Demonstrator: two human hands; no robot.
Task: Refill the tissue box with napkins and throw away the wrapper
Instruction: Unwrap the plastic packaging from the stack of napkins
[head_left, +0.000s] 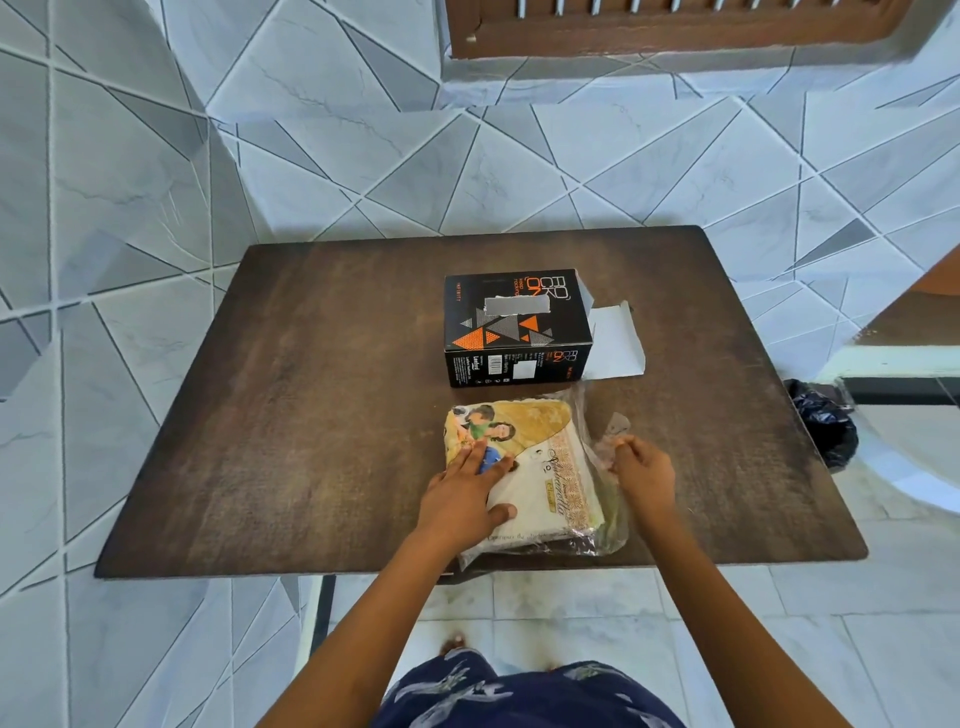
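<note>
A black tissue box (514, 327) with orange triangles lies on the dark wooden table (311, 415), its right end flap (615, 340) folded open. Just in front of it lies a napkin pack (540, 467) in a clear printed wrapper (608, 499). My left hand (467, 493) presses flat on the pack's left half, fingers spread. My right hand (641, 470) pinches the loose open edge of the wrapper at the pack's right side.
A black plastic bag (826, 421) sits on the floor beyond the table's right edge, beside a white chair (904, 457). A tiled wall stands behind the table. My feet and patterned shorts show below the near table edge.
</note>
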